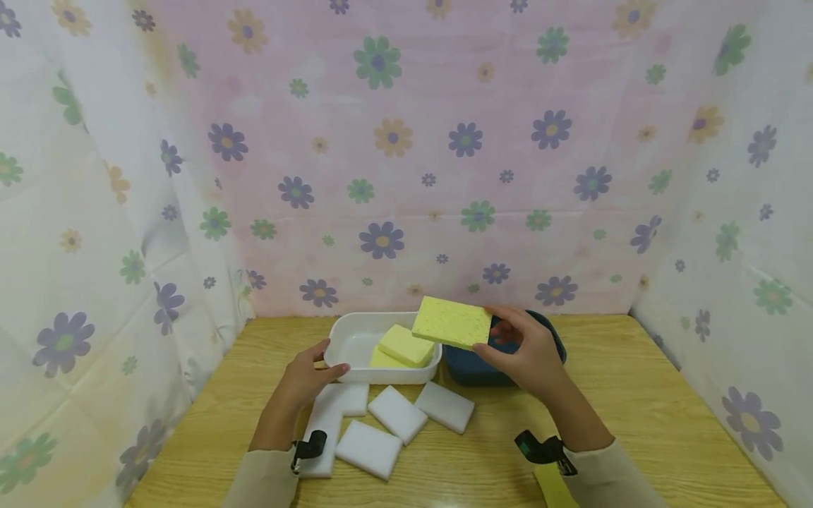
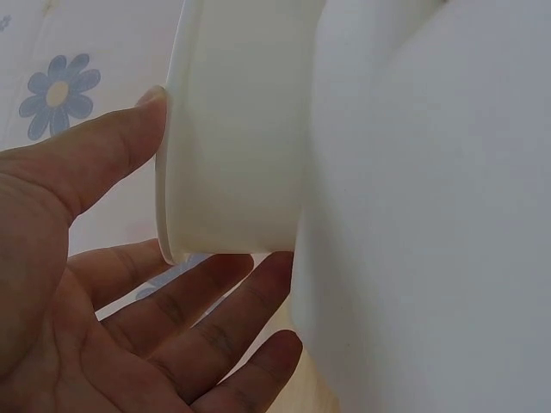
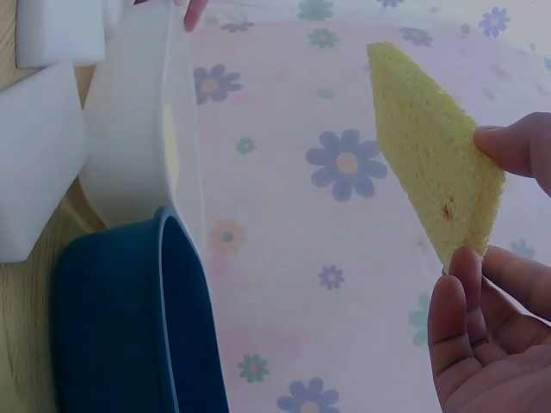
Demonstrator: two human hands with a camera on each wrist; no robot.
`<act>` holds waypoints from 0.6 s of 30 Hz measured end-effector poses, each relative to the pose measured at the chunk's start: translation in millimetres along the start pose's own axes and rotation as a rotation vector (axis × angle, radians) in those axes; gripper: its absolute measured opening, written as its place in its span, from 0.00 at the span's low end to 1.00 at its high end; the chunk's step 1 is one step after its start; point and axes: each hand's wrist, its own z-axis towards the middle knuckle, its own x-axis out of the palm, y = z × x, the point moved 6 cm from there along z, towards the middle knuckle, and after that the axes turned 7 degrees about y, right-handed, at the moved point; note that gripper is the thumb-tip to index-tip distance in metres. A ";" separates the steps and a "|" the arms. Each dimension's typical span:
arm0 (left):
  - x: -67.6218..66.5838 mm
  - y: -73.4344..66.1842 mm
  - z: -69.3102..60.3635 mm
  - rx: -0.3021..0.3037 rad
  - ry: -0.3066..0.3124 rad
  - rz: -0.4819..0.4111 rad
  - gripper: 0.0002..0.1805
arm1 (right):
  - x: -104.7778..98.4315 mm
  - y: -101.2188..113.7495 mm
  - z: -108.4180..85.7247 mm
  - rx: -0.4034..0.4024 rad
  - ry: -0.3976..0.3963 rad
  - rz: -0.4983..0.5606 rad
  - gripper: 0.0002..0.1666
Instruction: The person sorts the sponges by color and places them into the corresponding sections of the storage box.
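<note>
My right hand (image 1: 524,349) pinches a flat yellow sponge (image 1: 452,322) by its right end, thumb on one side and fingers on the other. It holds the sponge in the air over the gap between a white plastic tub (image 1: 356,375) and a dark blue tub (image 1: 473,374). In the right wrist view the sponge (image 3: 422,142) shows a small brown spot. My left hand (image 1: 305,375) holds the white tub's left end, its thumb on the rim (image 2: 164,172) and its fingers against the wall. Two yellow sponges (image 1: 406,346) lie stacked inside that tub, toward its right.
Several white sponge blocks (image 1: 370,449) lie on the wooden table (image 1: 635,423) in front of the white tub. Another yellow piece (image 1: 554,485) lies near my right wrist, partly hidden by it. A flowered curtain (image 1: 406,176) stands behind and at both sides.
</note>
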 end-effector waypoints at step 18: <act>-1.1 0.5 0.4 0.007 -0.004 0.016 0.53 | 36.5 -22.3 30.7 0.217 0.137 0.000 0.40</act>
